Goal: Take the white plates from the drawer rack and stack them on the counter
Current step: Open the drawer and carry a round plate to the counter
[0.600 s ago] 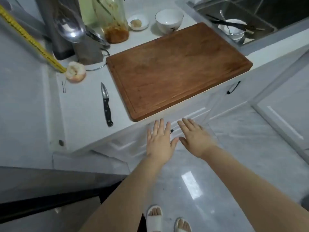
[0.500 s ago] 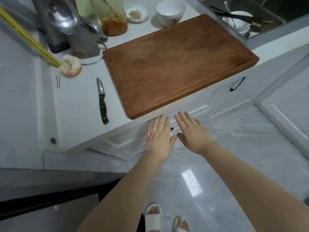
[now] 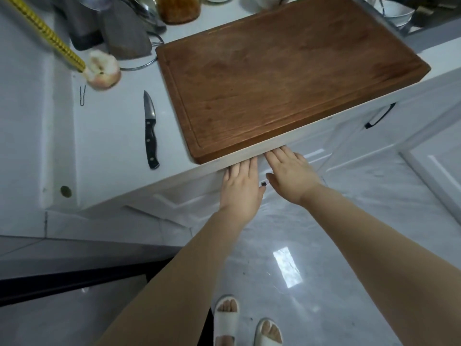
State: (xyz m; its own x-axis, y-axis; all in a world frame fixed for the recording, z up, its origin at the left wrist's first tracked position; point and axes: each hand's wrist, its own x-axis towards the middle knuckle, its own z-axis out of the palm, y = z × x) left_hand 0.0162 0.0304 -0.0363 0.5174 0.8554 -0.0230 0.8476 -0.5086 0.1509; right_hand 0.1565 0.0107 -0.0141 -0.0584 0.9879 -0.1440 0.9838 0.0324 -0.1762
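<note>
Both hands, left (image 3: pixel 240 189) and right (image 3: pixel 290 176), reach flat and spread toward the shut drawer (image 3: pixel 294 156) under the table (image 3: pixel 112 136); no plates visible, everything remains.

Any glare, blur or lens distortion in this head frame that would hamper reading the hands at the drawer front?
Head view: a bright window reflection glares on the glossy floor, clear of the hands; wide-angle bending curves the counter edge and cabinet lines; focus is soft but usable; the fingertips of the left hand and right hand vanish under the shaded counter overhang, so contact with the drawer is unreadable.
</note>
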